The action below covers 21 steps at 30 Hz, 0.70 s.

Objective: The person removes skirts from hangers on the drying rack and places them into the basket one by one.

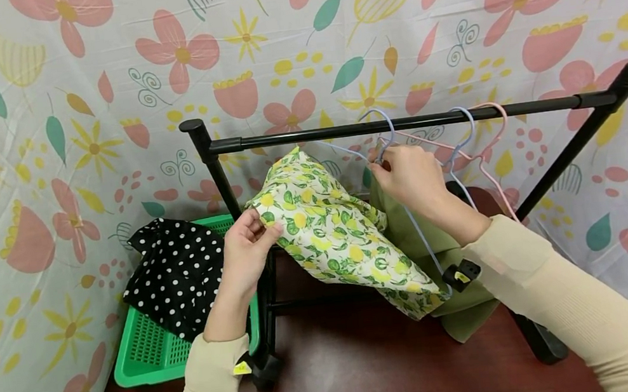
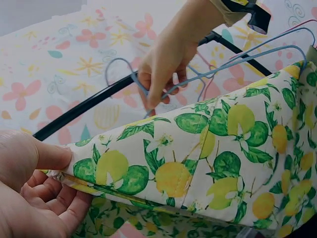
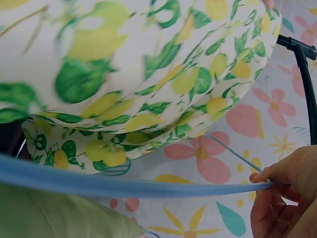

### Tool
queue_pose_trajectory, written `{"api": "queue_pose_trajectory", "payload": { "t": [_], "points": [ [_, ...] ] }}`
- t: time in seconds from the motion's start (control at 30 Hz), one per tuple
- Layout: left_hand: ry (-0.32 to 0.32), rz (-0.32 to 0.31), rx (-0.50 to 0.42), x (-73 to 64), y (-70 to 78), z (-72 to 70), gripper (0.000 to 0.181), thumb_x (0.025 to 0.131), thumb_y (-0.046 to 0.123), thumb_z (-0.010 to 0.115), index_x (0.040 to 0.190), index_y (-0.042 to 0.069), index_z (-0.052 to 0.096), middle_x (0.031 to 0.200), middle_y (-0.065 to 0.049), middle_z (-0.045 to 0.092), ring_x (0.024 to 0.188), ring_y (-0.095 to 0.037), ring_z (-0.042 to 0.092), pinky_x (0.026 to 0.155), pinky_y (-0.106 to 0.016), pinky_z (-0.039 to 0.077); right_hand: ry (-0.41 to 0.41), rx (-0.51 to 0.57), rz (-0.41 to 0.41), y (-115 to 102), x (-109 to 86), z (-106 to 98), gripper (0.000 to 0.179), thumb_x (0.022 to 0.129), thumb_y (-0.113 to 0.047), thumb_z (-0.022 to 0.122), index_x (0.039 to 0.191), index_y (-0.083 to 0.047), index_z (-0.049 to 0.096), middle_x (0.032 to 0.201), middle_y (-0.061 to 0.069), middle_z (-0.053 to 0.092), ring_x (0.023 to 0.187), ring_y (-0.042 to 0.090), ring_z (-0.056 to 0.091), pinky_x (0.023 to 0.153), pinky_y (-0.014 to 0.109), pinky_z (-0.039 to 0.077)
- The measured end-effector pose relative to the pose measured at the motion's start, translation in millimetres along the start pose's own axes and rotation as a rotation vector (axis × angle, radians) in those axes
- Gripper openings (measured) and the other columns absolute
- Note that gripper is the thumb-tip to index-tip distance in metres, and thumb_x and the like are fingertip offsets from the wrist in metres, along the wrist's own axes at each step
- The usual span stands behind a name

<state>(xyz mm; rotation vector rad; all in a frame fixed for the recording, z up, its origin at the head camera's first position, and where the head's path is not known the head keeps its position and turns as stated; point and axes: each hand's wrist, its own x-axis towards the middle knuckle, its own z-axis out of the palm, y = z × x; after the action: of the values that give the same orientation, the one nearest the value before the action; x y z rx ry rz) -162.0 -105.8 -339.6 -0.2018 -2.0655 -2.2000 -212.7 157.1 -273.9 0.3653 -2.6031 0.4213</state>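
Observation:
My left hand (image 1: 246,249) pinches the edge of a white garment (image 1: 322,220) printed with lemons and green leaves; in the left wrist view thumb and fingers (image 2: 54,156) grip its hem. With my right hand (image 1: 412,176) I hold a blue hanger (image 1: 418,233) near the base of its hook, close under the black rail (image 1: 307,134). The hanger's hook reaches over the rail in the head view. The lemon garment drapes over part of this hanger, its lower end by the hanger's corner. The right wrist view shows the hanger's blue bar (image 3: 148,186) beside the cloth.
Another blue hanger (image 1: 471,135) and a pink hanger (image 1: 499,132) hang on the rail to the right. An olive-green garment (image 1: 459,318) hangs behind the lemon one. At left, a green basket (image 1: 147,360) holds a black polka-dot garment (image 1: 178,274). A floral curtain stands behind.

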Motion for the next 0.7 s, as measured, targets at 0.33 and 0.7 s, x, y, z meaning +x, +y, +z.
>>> {"api": "queue_pose_trajectory", "payload": {
  "t": [0.33, 0.7],
  "points": [
    [0.040, 0.051, 0.058, -3.1, 7.6, -13.7, 0.016, 0.084, 0.005, 0.065, 0.089, 0.002, 0.051, 0.073, -0.001, 0.052, 0.067, -0.011, 0.049, 0.062, -0.020, 0.044, -0.003, 0.001, -0.019, 2.5, -1.4, 1.6, 0.044, 0.088, -0.020, 0.060, 0.049, -0.012, 0.040, 0.050, 0.003, 0.039, 0.038, 0.016, 0.031, 0.037, 0.025, 0.020],
    [0.098, 0.104, 0.109, -3.9, 12.0, -27.7, 0.012, 0.085, 0.007, 0.066, 0.092, 0.004, 0.056, 0.070, 0.003, 0.056, 0.062, -0.010, 0.045, 0.057, -0.018, 0.040, -0.018, 0.007, 0.020, 6.3, -2.8, 3.4, 0.046, 0.088, -0.022, 0.060, 0.049, -0.012, 0.039, 0.048, 0.002, 0.037, 0.037, 0.015, 0.030, 0.035, 0.025, 0.019]
  ]
}}
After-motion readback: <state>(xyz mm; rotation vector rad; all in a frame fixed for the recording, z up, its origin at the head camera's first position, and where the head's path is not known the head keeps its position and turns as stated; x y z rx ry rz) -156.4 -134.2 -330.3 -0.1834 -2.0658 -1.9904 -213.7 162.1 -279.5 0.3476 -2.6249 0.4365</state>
